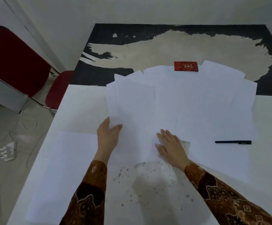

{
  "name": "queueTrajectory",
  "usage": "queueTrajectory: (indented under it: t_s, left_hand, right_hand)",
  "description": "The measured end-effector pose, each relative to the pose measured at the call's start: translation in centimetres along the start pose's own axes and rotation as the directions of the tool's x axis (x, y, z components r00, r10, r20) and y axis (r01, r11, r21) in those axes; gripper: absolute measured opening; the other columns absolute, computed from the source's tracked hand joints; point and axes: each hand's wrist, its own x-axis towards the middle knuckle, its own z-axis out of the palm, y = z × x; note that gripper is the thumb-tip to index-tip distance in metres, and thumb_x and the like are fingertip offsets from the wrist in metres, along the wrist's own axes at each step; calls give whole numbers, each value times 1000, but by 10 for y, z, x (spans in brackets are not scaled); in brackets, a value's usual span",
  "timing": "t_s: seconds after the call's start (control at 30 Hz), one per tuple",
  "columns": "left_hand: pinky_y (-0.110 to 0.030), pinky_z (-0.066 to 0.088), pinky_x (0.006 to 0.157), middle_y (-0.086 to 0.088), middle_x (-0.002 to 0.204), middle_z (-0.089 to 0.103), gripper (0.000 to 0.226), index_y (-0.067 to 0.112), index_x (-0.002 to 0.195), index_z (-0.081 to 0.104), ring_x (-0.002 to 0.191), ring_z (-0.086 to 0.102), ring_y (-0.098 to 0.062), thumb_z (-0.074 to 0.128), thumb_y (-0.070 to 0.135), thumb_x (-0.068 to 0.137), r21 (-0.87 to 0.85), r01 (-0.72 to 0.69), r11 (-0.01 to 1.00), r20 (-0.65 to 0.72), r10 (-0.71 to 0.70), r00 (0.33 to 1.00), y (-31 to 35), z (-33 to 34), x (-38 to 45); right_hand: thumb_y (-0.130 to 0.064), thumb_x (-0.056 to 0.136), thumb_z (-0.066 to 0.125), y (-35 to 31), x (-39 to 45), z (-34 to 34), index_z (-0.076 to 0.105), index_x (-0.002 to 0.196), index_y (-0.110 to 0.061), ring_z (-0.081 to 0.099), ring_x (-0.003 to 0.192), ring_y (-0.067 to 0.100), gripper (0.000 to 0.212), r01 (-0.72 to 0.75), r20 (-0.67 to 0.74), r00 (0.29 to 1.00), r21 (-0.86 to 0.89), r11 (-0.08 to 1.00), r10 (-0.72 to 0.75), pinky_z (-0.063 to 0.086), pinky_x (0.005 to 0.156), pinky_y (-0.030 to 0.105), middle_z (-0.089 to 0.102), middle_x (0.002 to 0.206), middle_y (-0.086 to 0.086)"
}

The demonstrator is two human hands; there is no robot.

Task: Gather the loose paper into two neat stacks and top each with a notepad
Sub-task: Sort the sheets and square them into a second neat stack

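While thumb-gripping paper (135,101), left hand (107,135) reaches forward.

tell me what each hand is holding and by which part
The left hand pinches the near edge of a loose white paper sheet. The right hand holds nothing, lying flat on the paper.

Both arms wear long sleeves (226,190) of brown batik cloth, patterned with darker patches, pale curling outlines and small diamond motifs, ending at the wrists.
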Motion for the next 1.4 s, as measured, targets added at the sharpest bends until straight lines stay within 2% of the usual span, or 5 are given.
queueTrajectory:
  t_s: [0.13,0.27,0.53,1.07,1.4]
  left_hand:
    - [-37,54,86,1,114,65,35,15,122,60,100,63,-22,64,25,88,3,-148,989,23,148,989,45,-30,-6]
    - [-21,56,70,12,102,68,27,26,116,60,89,67,-12,63,22,90,-185,-254,949,164,284,945,78,-51,-23]
    - [-43,56,84,-7,115,69,46,20,127,52,101,68,-26,55,-7,89,-289,81,954,425,52,904,8,-44,-17]
    - [-36,50,83,-12,111,64,36,0,117,58,97,61,-29,69,16,86,-67,388,919,263,-358,896,-68,43,-17]
    - [-30,51,72,-9,107,65,28,8,122,56,96,63,-28,50,8,95,-127,189,974,253,-152,956,-39,73,-21]
  right_hand:
    - [-64,90,16,-23,8,-19,39,142,-18,19,144,20,73,-78,-53,994,267,960,95,14,118,35,27,154,5]
    - [-57,93,37,-55,21,-61,46,131,-25,56,114,19,51,-297,238,952,867,400,191,39,104,34,55,132,3]
    - [-42,90,56,-39,12,-73,64,115,-7,66,104,24,44,-379,390,918,916,-130,68,56,81,32,68,115,11]
    - [-15,96,51,16,-18,-44,40,61,-16,39,54,9,36,-364,161,926,620,695,342,30,50,16,43,63,-3]
    - [-32,96,45,112,-40,-80,54,116,-17,58,92,27,27,-496,-233,788,309,811,570,45,73,33,53,108,9]
